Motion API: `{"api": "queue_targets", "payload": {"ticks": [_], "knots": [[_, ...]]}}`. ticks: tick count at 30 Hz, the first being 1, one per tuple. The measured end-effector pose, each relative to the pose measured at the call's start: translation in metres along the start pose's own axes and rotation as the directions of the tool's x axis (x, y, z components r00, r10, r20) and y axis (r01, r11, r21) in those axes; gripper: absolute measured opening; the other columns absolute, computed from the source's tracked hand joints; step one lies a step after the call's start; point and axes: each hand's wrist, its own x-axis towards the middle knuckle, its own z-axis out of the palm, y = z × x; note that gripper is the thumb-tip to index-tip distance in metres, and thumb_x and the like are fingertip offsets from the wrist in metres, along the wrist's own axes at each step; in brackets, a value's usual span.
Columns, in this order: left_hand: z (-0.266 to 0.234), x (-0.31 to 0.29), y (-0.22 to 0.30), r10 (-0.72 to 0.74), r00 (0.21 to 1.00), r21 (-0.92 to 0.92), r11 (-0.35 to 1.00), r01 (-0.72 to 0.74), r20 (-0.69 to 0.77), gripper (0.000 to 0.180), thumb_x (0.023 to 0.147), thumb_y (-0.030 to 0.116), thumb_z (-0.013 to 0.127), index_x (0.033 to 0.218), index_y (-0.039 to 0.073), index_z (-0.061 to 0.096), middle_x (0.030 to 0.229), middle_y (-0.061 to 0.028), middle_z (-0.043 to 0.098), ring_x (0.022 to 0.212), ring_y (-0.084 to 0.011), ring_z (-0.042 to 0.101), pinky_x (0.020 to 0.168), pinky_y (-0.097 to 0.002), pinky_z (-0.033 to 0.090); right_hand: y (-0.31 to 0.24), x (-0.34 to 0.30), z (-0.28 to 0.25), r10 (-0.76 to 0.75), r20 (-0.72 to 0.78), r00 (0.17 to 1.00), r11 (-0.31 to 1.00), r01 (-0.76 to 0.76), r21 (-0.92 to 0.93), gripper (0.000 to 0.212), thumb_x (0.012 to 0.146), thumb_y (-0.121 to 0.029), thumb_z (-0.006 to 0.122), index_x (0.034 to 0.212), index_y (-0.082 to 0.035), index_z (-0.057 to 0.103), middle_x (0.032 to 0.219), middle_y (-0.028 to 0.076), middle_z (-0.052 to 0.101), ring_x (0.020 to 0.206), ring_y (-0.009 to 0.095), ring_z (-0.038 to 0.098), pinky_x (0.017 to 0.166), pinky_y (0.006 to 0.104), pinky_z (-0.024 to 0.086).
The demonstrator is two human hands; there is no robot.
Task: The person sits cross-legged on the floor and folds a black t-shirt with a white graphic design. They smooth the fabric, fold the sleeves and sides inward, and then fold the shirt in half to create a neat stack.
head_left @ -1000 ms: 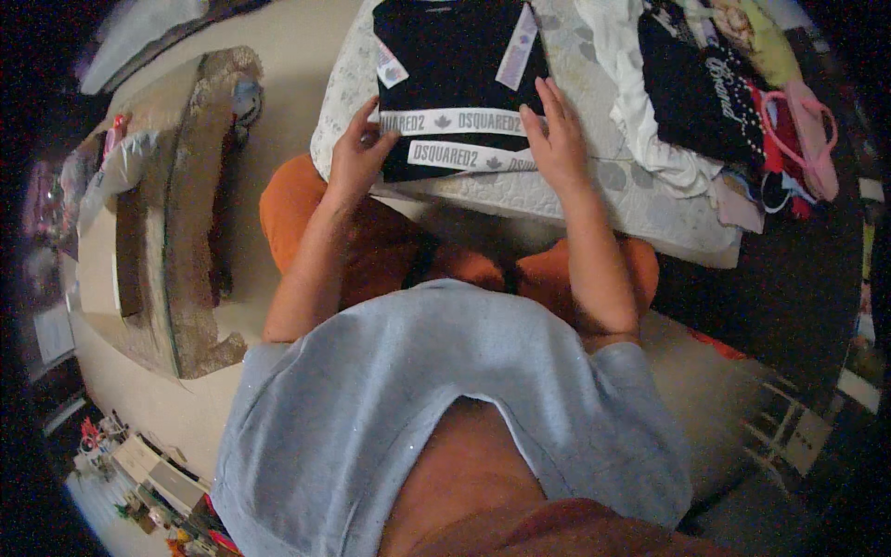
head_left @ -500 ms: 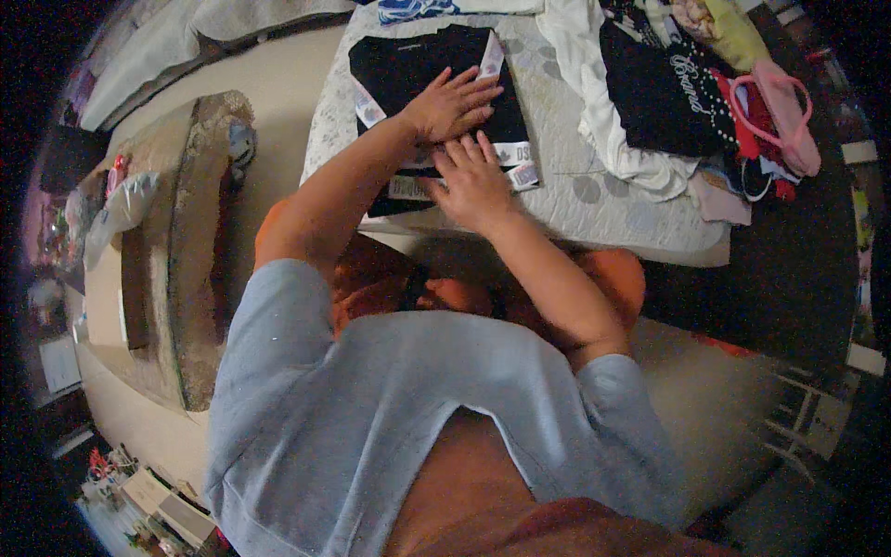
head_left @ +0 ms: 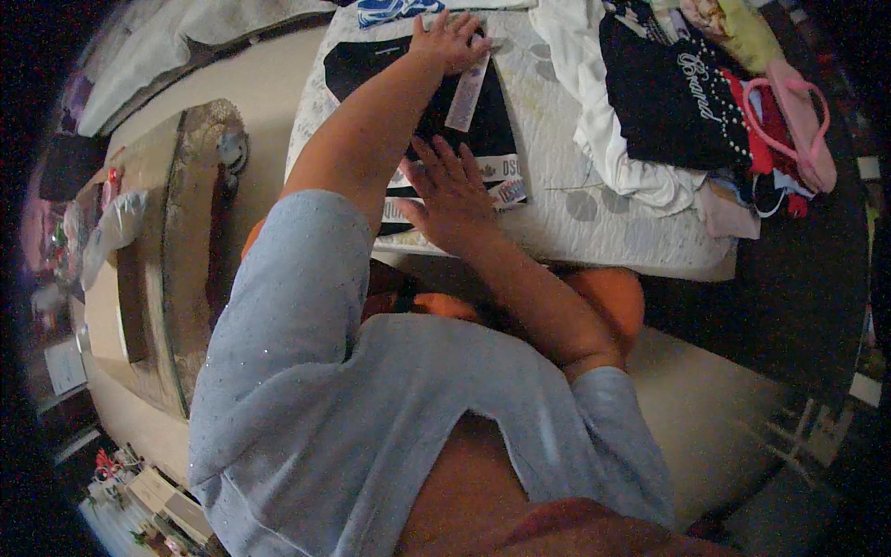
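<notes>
A black garment (head_left: 494, 121) with white printed bands lies folded on a light quilted cover (head_left: 548, 139). My left hand (head_left: 449, 42) is at the garment's far right corner, fingers spread, just past the top of a pale printed strip (head_left: 467, 96). Lower down, my right hand (head_left: 452, 197) rests palm down with its fingers apart, across the white bands at the near edge. My left forearm hides much of the garment's left side. Neither hand grips anything that I can see.
To the right are a crumpled white cloth (head_left: 620, 172), a black top with silvery studs (head_left: 654, 102) and a pink looped item (head_left: 806, 130). A blue-and-white cloth (head_left: 394, 9) lies at the far edge. An open cardboard box (head_left: 153, 278) stands at left.
My left hand has moved away from me, from the garment's middle to its far edge. The right hand has shifted slightly nearer. The pale strip now lies farther inward on the black fabric.
</notes>
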Motion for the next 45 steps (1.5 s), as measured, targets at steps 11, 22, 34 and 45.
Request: {"api": "queue_targets", "payload": {"ticks": [11, 22, 34, 45], "knots": [[-0.039, -0.204, -0.034, -0.118, 0.985, -0.226, 0.970, 0.088, -0.122, 0.056, 0.091, 0.049, 0.045, 0.141, 0.026, 0.035, 0.149, -0.0018, 0.029, 0.138, -0.0272, 0.023, 0.106, -0.0595, 0.020, 0.046, 0.006, -0.026, 0.257, -0.118, 0.959, 0.956, -0.270, -0.110, 0.049, 0.091, -0.043, 0.047, 0.134, -0.020, 0.045, 0.141, 0.013, 0.038, 0.131, 0.034, 0.034, 0.108, 0.0514, 0.018], [-0.023, -0.215, -0.035, -0.199, 0.964, -0.335, 0.933, 0.131, -0.175, 0.055, 0.091, 0.054, 0.038, 0.141, 0.031, 0.035, 0.150, 0.0001, 0.027, 0.139, -0.0254, 0.022, 0.108, -0.0580, 0.016, 0.049, -0.014, -0.018, 0.288, -0.124, 0.950, 0.932, -0.308, -0.194, 0.057, 0.093, -0.050, 0.040, 0.139, -0.016, 0.038, 0.144, 0.014, 0.035, 0.133, 0.030, 0.030, 0.109, 0.0454, 0.021], [0.019, -0.208, -0.070, -0.208, 0.952, -0.813, 0.579, -0.067, -0.226, 0.040, 0.092, 0.035, 0.051, 0.129, 0.018, 0.053, 0.144, -0.0078, 0.038, 0.136, -0.0297, 0.027, 0.110, -0.0464, 0.020, 0.115, -0.063, -0.050, 0.570, -0.173, 0.803, 0.801, -0.495, 0.337, 0.063, 0.081, -0.039, 0.065, 0.131, -0.006, 0.044, 0.124, 0.018, 0.052, 0.116, 0.027, 0.048, 0.100, 0.0409, 0.035], [-0.014, -0.238, -0.070, -0.431, 0.882, -0.970, 0.221, -0.102, -0.191, 0.039, 0.085, 0.014, 0.063, 0.124, 0.010, 0.057, 0.140, -0.0139, 0.041, 0.132, -0.0258, 0.036, 0.106, -0.0343, 0.032, 0.257, -0.054, -0.213, 0.483, -0.867, 0.122, 0.742, -0.583, 0.331, 0.053, 0.063, -0.031, 0.083, 0.097, 0.001, 0.057, 0.098, 0.017, 0.060, 0.090, 0.029, 0.057, 0.081, 0.0388, 0.046]]}}
